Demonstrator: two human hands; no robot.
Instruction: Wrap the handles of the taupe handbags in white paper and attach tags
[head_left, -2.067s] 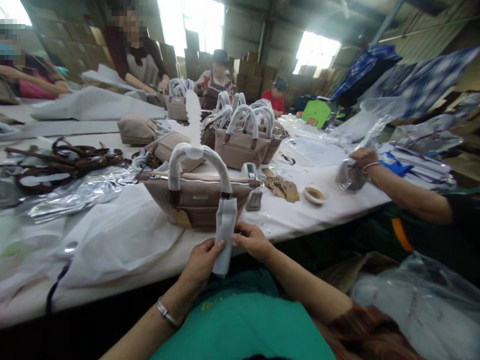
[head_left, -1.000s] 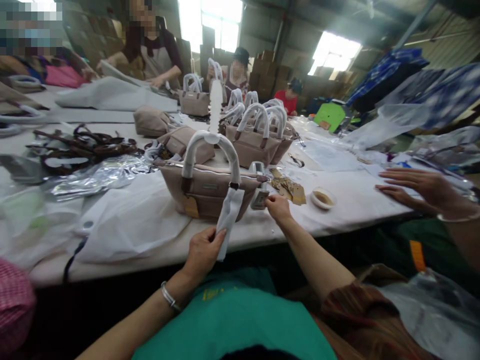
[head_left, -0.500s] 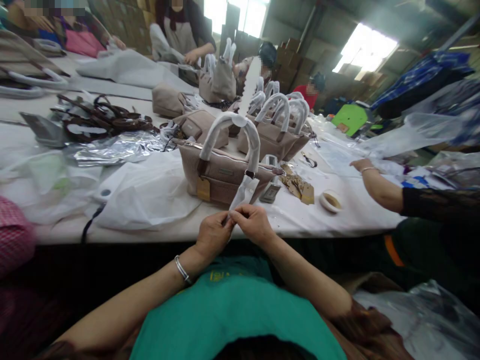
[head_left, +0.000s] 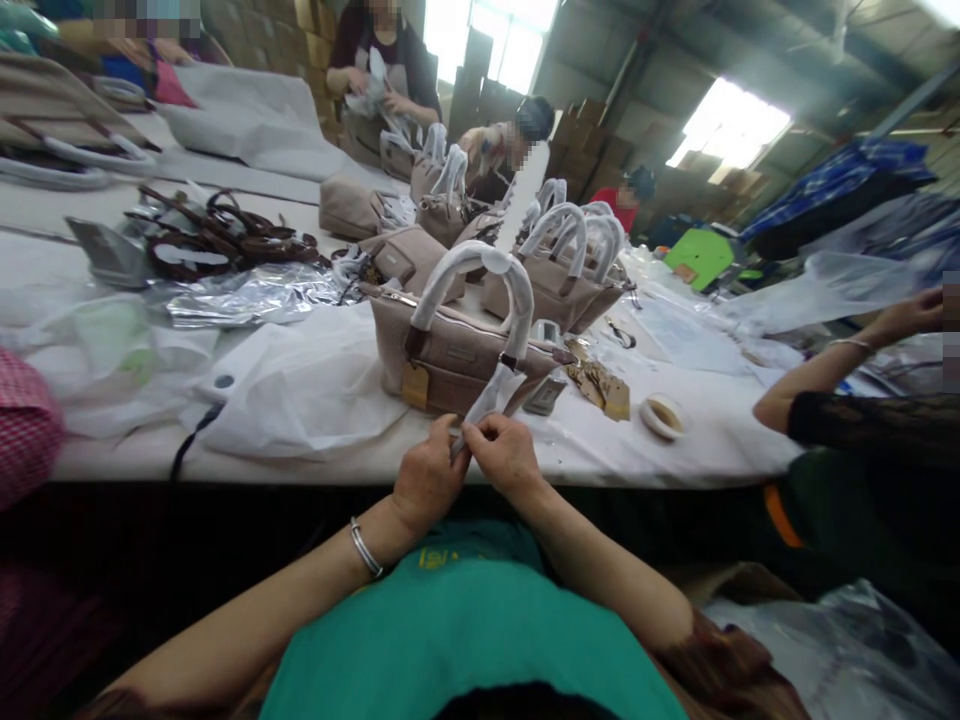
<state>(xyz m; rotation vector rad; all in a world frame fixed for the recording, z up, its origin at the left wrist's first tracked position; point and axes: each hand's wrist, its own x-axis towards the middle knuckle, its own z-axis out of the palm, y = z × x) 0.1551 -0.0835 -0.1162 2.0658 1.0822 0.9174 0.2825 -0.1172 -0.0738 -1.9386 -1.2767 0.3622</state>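
A taupe handbag (head_left: 465, 350) stands upright at the table's near edge, its arched handle (head_left: 474, 258) wrapped in white. From a ring at the handle's right base a white-wrapped strap (head_left: 491, 393) hangs down towards me. Both hands meet at the strap's lower end. My left hand (head_left: 429, 470) is closed on it from the left, and the fingers of my right hand (head_left: 504, 455) pinch it from the right. What lies between the fingertips is partly hidden. A tan tag (head_left: 415, 385) hangs on the bag's front.
White wrapping sheet (head_left: 300, 390) lies left of the bag, with brown straps (head_left: 225, 235) behind it. Several tan tags (head_left: 600, 385) and a tape roll (head_left: 663, 416) lie to the right. More bags (head_left: 559, 275) stand behind. A co-worker's arm (head_left: 840, 360) reaches in at right.
The whole view has shifted slightly. My hands stay together at the strap's end, the left thumb now raised a little. The co-worker's arm at right has moved up and right, off the table.
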